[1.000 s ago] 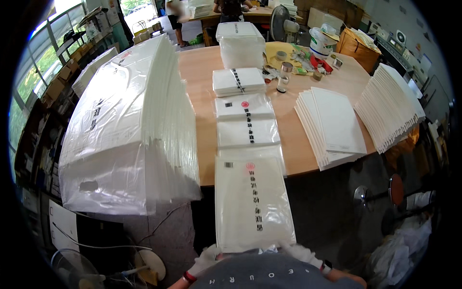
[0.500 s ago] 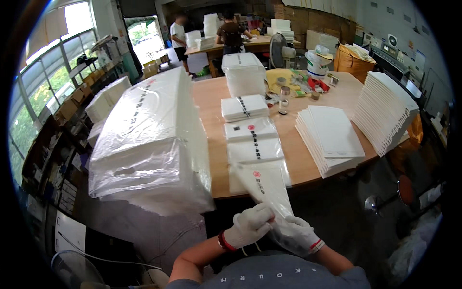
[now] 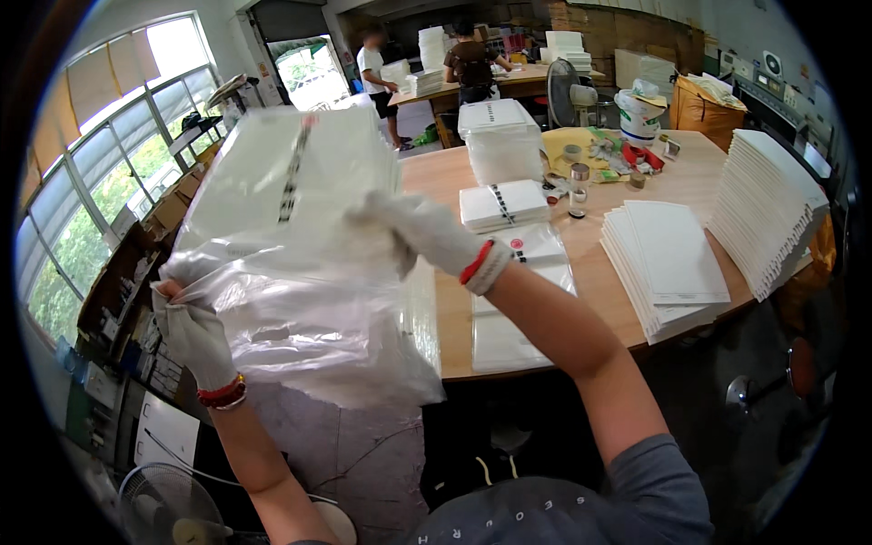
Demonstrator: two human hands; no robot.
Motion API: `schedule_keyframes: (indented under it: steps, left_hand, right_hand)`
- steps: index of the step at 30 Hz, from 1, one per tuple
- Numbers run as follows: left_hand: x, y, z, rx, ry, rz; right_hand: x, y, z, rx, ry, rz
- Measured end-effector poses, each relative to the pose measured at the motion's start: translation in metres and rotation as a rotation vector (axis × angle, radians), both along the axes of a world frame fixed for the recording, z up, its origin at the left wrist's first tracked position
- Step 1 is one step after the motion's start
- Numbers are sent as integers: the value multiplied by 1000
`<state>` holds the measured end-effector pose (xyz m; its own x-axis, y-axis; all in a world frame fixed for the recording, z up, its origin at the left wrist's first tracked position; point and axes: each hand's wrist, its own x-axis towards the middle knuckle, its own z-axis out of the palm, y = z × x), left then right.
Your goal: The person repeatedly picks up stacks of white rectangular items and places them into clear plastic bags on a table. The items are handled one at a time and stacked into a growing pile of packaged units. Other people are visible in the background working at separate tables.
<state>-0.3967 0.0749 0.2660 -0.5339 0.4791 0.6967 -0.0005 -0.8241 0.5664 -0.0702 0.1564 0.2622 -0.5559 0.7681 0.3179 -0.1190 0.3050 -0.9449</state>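
A tall stack of white sheets in clear plastic bags [image 3: 272, 186] stands at the table's left, with loose plastic hanging down its near side. At that stack's near left corner, my left hand [image 3: 195, 341] in a white glove is closed on the edge of a clear plastic bag [image 3: 263, 282]. My gloved right hand [image 3: 420, 234] is over the stack's right side; motion smears its fingers, and I cannot tell whether they grip the plastic. Flat clear bags [image 3: 522, 313] with dark and red print lie on the table right of the stack.
The wooden table [image 3: 431, 173] also bears a bundle of white packs [image 3: 504, 204], a taller pile behind it [image 3: 498, 150], fanned white sheets [image 3: 672, 259] and a tall sheet stack [image 3: 767, 213]. A glass bottle [image 3: 579, 191] stands mid-table. Two people work at the far table.
Both hands have moved from close to my body up and left to the bagged stack. The printed clear bag I held is gone from in front of me. The view has shifted left.
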Motion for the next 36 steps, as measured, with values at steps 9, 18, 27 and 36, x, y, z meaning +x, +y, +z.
schedule_keyframes:
  steps: [9, 18, 27, 36]
  left_hand:
    - [4, -21, -276, -604, -83, 169]
    - [322, 85, -350, -389, 1111, -168]
    - [342, 157, -357, -909, 1187, -604]
    - [317, 202, -347, -744, 684, -536]
  right_hand:
    - [16, -76, -167, 478, -203, 260]
    - [113, -161, -279, -573, -638, 10]
    - [166, -100, -328, -684, -321, -434]
    - [173, 11, -320, -478, -820, -790]
